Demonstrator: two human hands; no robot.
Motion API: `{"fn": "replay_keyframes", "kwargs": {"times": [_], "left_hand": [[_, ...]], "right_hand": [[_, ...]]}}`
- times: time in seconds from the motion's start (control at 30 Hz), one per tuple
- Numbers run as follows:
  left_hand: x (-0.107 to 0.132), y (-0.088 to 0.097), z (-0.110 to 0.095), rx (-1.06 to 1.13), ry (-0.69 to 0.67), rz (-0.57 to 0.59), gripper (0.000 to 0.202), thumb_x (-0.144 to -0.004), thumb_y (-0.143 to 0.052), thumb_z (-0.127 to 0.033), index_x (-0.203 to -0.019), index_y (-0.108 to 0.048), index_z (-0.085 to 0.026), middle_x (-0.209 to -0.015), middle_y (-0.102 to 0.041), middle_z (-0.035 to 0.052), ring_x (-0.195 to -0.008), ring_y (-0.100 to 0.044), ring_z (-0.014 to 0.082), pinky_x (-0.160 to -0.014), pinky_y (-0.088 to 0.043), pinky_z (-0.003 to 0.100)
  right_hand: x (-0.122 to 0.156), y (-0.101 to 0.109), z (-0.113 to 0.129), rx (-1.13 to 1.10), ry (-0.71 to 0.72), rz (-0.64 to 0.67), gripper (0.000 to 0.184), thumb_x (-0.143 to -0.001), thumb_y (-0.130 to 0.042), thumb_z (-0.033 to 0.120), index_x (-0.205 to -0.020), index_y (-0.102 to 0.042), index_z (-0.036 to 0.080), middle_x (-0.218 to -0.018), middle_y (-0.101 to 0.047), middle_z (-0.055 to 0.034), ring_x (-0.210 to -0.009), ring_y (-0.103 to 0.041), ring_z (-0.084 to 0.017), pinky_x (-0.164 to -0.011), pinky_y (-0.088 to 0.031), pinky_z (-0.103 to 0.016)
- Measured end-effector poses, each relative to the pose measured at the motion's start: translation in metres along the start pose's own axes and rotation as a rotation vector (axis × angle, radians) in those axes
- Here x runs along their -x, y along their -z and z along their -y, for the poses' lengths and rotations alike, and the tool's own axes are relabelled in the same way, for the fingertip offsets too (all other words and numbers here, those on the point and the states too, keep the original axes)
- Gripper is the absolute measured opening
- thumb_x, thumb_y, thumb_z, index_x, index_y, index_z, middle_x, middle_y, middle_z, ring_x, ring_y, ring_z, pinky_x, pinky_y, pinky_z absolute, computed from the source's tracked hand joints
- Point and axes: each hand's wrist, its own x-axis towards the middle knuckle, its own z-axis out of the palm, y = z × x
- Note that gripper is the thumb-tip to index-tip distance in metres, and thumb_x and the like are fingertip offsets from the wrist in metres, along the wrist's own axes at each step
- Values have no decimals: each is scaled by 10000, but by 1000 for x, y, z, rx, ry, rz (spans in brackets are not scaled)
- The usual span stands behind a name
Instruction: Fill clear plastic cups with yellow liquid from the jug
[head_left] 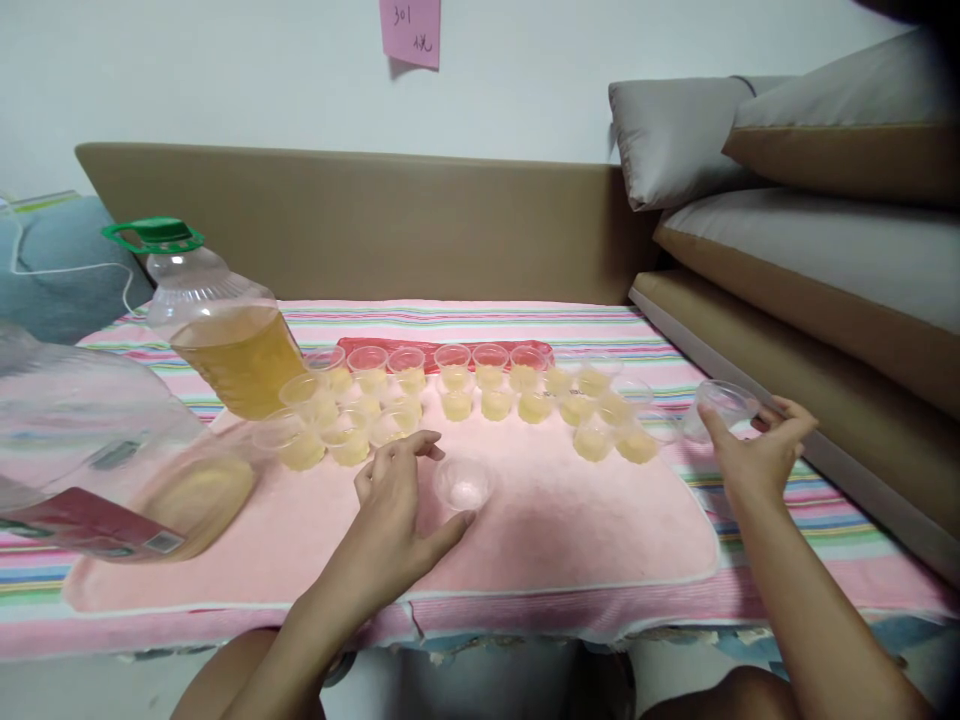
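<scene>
A clear plastic cup (463, 487) stands on the pink mat near the middle, with no yellow liquid visible in it. My left hand (394, 510) is beside it, thumb and fingers spread around its left side; whether they touch the cup I cannot tell. Off to the right, my right hand (757, 450) grips another clear cup (721, 405), its thumb on the near side. Several small cups of yellow liquid (534, 400) stand in rows behind and between my hands.
Two large plastic jugs are at the left: a green-capped one (240, 350) holding yellow liquid, and a nearer one (97, 430) tilted with little inside. A red package (427, 350) lies behind the cups. Stacked cushions (817, 260) line the right edge.
</scene>
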Motion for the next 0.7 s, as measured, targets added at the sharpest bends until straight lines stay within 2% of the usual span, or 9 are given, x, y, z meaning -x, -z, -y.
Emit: {"fn": "replay_keyframes", "kwargs": {"times": [0.3, 0.7], "left_hand": [[-1, -2, -3, 42, -7, -56, 601, -921, -685, -460, -1391, -347, -295, -1335, -543, 105, -1359, -471, 361, -1107, -337, 594], [-1, -3, -2, 0, -7, -12, 577, -930, -680, -462, -1374, -346, -305, -1357, -529, 107, -1335, -469, 355, -1093, -325, 614]], "right_hand": [[2, 3, -1, 8, -115, 55, 933, -499, -963, 355, -1154, -309, 239, -1174, -590, -155, -1023, -592, -330, -970, -424, -480], [3, 8, 6, 7, -106, 69, 1066, -381, -1032, 424, -1161, -333, 226, -1209, -532, -201, -1132, -555, -382, -959, -425, -505]]}}
